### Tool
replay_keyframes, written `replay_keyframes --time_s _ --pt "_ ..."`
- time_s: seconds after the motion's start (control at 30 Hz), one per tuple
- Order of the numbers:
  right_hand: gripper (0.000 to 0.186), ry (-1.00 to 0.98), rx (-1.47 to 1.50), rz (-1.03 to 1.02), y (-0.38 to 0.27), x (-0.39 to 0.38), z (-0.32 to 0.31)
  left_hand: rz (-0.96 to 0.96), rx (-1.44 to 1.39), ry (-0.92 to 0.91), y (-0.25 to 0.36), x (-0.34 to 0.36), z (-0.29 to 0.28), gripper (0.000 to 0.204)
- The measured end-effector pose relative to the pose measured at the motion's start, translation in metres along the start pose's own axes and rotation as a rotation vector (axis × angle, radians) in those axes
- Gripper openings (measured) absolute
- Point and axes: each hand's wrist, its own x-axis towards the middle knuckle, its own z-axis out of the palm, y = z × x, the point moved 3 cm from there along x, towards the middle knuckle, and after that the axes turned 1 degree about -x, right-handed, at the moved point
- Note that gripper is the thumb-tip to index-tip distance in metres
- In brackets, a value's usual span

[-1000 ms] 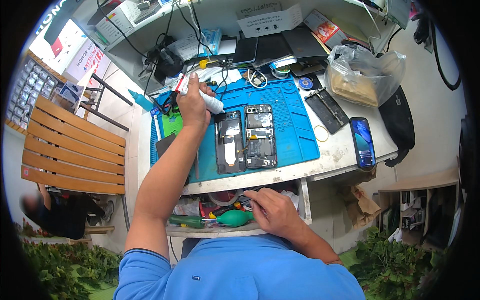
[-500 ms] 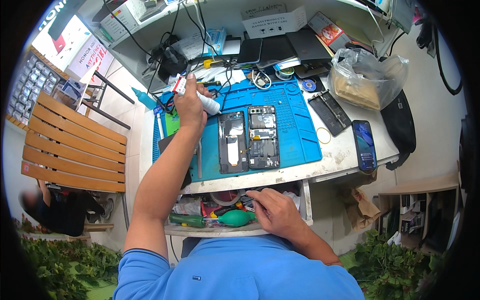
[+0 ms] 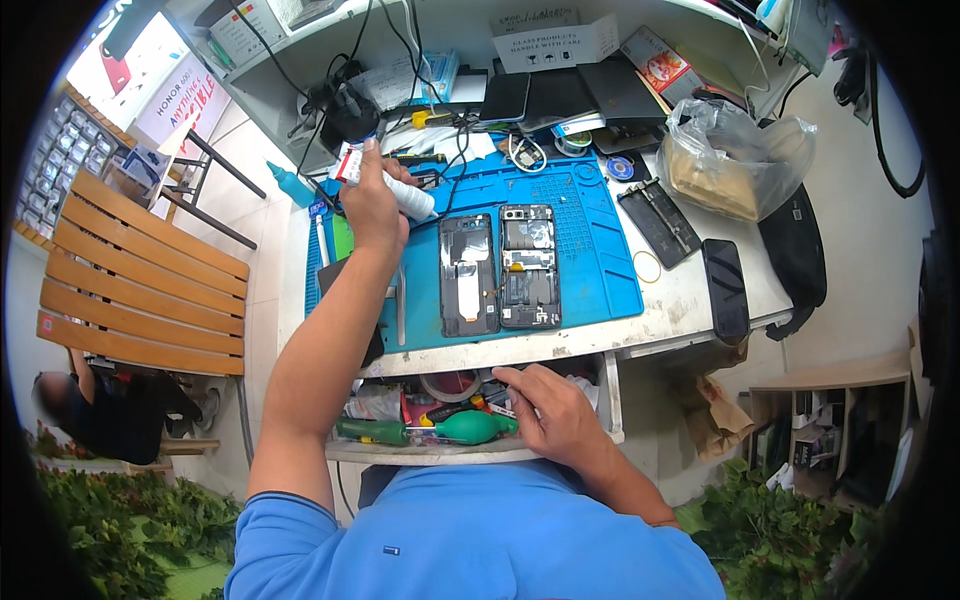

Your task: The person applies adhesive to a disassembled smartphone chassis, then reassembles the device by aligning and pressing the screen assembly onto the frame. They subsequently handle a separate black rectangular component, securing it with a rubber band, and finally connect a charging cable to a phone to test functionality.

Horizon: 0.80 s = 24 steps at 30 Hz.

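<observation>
One white tube (image 3: 411, 200) clamped in your left hand (image 3: 373, 208) | right hand (image 3: 556, 412), lower centre: grip, cannot tell | seemingly aiming; next needs steady nozzle (image 3: 432, 213)

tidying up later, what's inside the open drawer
A green bulb, green handle and pale ring show among clutter. The right hand and tabletop hide part of the drawer.

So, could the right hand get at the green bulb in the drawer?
Probably yes: the right hand is close beside the green bulb, and the open drawer leaves it uncovered from above.
</observation>
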Motion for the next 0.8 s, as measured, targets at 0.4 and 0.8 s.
replay_keyframes --time_s 0.4,0.8 --pt "0.027 -0.123 0.439 0.072 -0.006 0.004 -0.005 0.011 -0.291 0.117 0.086 -0.054 -0.081 0.057" --pt "0.088 0.064 1.199 0.461 -0.062 0.002 0.027 1.005 0.447 -1.064 0.080 -0.247 -0.047 0.045"
